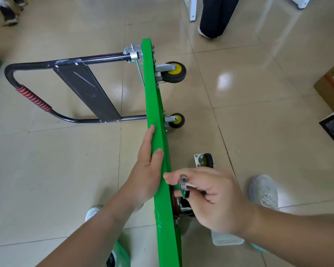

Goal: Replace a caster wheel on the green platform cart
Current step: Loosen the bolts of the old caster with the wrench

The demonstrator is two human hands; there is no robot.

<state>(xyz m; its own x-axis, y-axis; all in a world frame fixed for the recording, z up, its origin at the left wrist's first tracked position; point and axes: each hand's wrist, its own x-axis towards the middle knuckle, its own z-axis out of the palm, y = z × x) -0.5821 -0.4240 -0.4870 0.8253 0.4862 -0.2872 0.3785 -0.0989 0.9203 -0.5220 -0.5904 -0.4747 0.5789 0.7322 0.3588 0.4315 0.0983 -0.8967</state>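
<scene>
I am working at the near corner of the green platform cart (154, 105), which is standing tipped on its long edge on the tiled floor (66, 170), with its black handle (37, 101) lying out to my left. My left hand (145, 170) is pressing flat against the deck, fingers straight and thumb lying on the top edge, steadying it. My right hand (214, 197) is pinching a small metal piece (183, 185) between thumb and fingertips; it is blurred, so I cannot tell whether it is a wrench or hardware. I judge I am dealing with the fixing of the near caster (184, 207), half hidden under that hand. The next move is calling for lining the piece up on the mounting without letting the deck tip. Counting: I am seeing one cart and four casters, namely two bolted on at the far end (173, 72) (175, 120), the near caster, and one loose caster (204, 160) lying on the floor just beyond my right hand.
</scene>
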